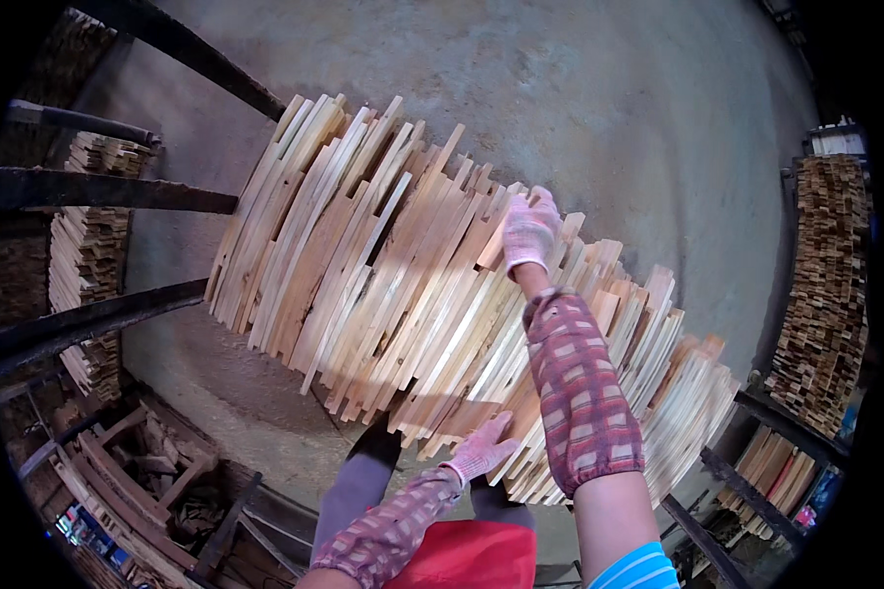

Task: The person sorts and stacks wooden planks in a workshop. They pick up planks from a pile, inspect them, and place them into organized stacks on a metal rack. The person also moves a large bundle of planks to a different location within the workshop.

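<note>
A long, uneven row of pale wooden strips (403, 265) lies side by side in front of me, running from upper left to lower right. My right hand (532, 231), in a pinkish knit glove, reaches across to the far ends of the strips. Its fingers curl down over the end of a wooden strip (494, 251); the fingertips are partly hidden. At the near ends, my left hand (483, 447), gloved alike, rests against the wood with thumb and fingers apart. Checked sleeve covers run up both forearms.
Dark metal bars (118, 189) reach the row's left end, and more bars (756, 499) stand at its right end. Tall stacks of wood strips (820, 285) rise at the right, with another stack (93, 245) at the left. Scrap wood (157, 461) lies lower left.
</note>
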